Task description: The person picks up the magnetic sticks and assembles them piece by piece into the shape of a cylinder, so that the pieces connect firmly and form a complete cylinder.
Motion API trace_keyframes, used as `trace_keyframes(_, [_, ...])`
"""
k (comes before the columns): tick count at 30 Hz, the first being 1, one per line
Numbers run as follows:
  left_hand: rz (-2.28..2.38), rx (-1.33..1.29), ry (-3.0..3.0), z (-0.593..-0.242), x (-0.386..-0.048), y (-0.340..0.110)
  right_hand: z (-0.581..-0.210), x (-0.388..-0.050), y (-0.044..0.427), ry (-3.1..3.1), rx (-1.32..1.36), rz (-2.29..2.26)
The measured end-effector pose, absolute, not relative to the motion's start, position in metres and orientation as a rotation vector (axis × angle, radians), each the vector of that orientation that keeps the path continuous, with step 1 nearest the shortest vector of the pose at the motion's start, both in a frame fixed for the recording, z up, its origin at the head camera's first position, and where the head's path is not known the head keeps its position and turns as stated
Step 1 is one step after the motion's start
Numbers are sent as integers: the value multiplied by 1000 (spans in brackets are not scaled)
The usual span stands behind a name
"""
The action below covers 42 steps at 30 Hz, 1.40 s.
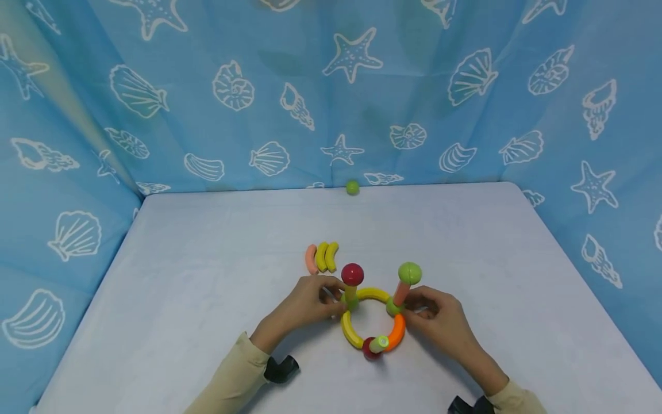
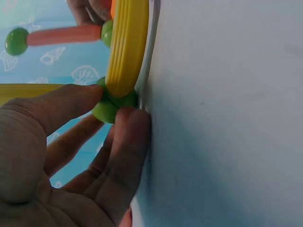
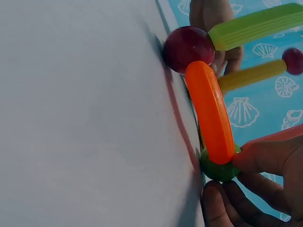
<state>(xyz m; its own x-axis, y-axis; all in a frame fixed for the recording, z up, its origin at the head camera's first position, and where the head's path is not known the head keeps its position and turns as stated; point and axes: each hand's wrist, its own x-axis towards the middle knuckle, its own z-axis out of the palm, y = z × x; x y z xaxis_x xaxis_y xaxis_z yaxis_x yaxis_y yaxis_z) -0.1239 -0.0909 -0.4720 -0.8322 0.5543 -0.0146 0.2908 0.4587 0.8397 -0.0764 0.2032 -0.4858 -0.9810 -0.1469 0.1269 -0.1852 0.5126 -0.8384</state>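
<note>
On the table a ring of curved pieces joins up through balls: yellow curved pieces point(image 1: 351, 332) at the back and left, an orange curved piece point(image 3: 210, 113) at the right. My left hand point(image 1: 309, 303) pinches the left green ball point(image 2: 108, 109), from which a yellow rod rises to a red ball point(image 1: 353, 274). With thumb and fingers my right hand point(image 1: 439, 319) pinches the right green ball point(image 3: 218, 166); its pink rod point(image 1: 401, 293) carries another green ball point(image 1: 410, 273). From the front red ball point(image 3: 188, 49) stands a light green rod point(image 3: 258, 26) with a bare upper end.
Behind the ring a pink curved piece point(image 1: 311, 259) and two yellow curved pieces point(image 1: 322, 257) lie side by side. A lone green ball point(image 1: 353, 187) rests at the table's far edge, before a blue shell-patterned curtain point(image 1: 310, 69).
</note>
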Motion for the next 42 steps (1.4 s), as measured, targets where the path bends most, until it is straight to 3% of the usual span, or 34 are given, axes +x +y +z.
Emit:
trace_keyframes(17, [1255,667,2388,-466,-80,-92,-482,-115,181,-2752,505,1594])
trace_keyframes(24, [1212,633,2447,-466,-79,-99,-483,-116,185,-2709,518,1690])
trace_keyframes(29, [1241,506,2661,-466,-96,-118,-483,-97,202,-2670,379,1633])
trace_keyframes(34, [1329,194,2790,-462,-122,-133,-483,-63,213,-2648,204,1615])
trace_keyframes(42, [1325,-29,2799,-463,-160,-127,-478,-17,201,-2540,291,1588])
